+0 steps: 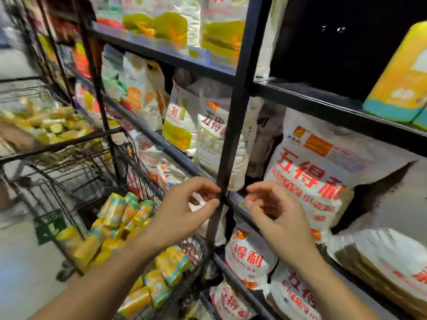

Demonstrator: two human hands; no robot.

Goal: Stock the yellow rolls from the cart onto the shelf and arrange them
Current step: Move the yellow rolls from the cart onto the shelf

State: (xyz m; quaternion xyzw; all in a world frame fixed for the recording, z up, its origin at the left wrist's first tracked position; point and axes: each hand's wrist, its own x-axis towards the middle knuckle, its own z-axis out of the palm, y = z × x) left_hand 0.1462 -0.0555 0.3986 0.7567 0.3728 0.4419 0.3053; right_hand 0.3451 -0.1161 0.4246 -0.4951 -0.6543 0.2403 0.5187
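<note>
Yellow rolls (pixel 115 213) lie heaped in the cart (pixel 141 174), below and left of the left hand (pixel 184 211). Both it and the right hand (pixel 277 211) are empty, loosely curled, slightly apart. The rolls look light, soft and slick-wrapped, so grasp one around its middle.
</note>
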